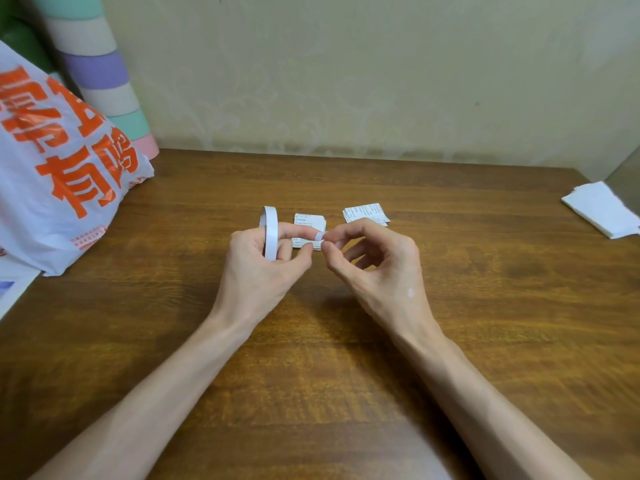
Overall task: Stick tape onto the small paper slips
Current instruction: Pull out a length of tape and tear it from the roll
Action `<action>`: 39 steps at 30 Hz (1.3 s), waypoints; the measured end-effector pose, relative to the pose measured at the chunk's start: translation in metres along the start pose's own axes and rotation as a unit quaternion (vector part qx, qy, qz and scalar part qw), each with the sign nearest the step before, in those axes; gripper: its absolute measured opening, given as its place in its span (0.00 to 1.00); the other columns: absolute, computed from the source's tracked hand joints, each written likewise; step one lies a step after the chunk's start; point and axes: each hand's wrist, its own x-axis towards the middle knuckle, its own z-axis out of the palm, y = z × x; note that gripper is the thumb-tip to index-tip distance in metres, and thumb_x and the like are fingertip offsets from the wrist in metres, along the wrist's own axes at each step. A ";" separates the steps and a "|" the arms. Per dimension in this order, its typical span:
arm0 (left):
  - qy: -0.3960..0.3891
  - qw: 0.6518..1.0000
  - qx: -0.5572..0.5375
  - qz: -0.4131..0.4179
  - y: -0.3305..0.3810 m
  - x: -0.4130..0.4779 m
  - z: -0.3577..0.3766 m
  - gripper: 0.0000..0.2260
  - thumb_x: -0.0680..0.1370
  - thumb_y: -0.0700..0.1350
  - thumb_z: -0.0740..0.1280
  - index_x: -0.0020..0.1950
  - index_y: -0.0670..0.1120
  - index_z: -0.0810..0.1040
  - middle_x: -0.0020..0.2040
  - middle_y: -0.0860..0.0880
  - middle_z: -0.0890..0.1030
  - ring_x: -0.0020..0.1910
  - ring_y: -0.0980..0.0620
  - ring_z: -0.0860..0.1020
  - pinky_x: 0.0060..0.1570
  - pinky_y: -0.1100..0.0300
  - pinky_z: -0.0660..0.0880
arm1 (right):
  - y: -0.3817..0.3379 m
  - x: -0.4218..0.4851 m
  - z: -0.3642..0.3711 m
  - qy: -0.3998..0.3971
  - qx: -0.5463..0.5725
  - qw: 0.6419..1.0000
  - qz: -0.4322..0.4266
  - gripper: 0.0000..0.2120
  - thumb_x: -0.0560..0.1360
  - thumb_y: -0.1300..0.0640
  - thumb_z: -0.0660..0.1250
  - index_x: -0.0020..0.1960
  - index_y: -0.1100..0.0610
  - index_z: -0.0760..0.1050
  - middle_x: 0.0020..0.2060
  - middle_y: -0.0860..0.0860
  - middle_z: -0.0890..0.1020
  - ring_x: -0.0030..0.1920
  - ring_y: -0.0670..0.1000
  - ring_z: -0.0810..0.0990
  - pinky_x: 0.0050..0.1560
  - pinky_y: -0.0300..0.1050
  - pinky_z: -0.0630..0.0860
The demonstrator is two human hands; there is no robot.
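Observation:
A thin white tape roll (270, 233) hangs around the fingers of my left hand (263, 265), which is held just above the wooden table (346, 358). The tape's loose end (319, 240) is pinched between the thumb and forefinger of my left hand and those of my right hand (377, 268). Directly behind my fingers lies a small stack of printed paper slips (309, 220), partly hidden by them. A second stack of slips (366, 213) lies a little to the right.
A white plastic bag with orange lettering (59, 174) stands at the left edge, in front of a pastel striped cylinder (104, 74). Folded white paper (604, 209) lies at the far right. A beige wall bounds the table's back.

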 end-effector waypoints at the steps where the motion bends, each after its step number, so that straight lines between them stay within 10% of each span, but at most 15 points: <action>1: -0.003 1.000 0.001 0.002 0.000 0.000 0.000 0.08 0.77 0.37 0.75 0.47 0.51 0.87 0.25 0.54 0.62 0.27 0.54 0.59 0.32 0.64 0.66 | 0.000 0.000 0.000 0.003 0.000 1.000 0.000 0.04 0.76 0.59 0.76 0.46 0.51 0.83 0.41 0.46 0.86 0.35 0.49 0.83 0.37 0.38 0.75; 26: -0.055 0.997 0.027 0.039 0.006 -0.005 0.001 0.16 0.80 0.34 0.70 0.57 0.54 0.87 0.28 0.50 0.58 0.27 0.56 0.58 0.34 0.72 0.66 | 0.000 0.000 0.000 0.060 0.053 0.996 0.041 0.05 0.75 0.62 0.78 0.49 0.56 0.84 0.43 0.48 0.87 0.41 0.49 0.88 0.45 0.44 0.84; 39: -0.050 0.996 0.051 0.044 0.003 -0.006 0.004 0.12 0.79 0.33 0.70 0.57 0.45 0.88 0.27 0.54 0.59 0.27 0.51 0.57 0.29 0.59 0.62 | -0.003 0.001 -0.001 0.055 0.099 0.991 0.076 0.01 0.77 0.61 0.76 0.47 0.57 0.85 0.40 0.52 0.88 0.41 0.52 0.89 0.52 0.55 0.86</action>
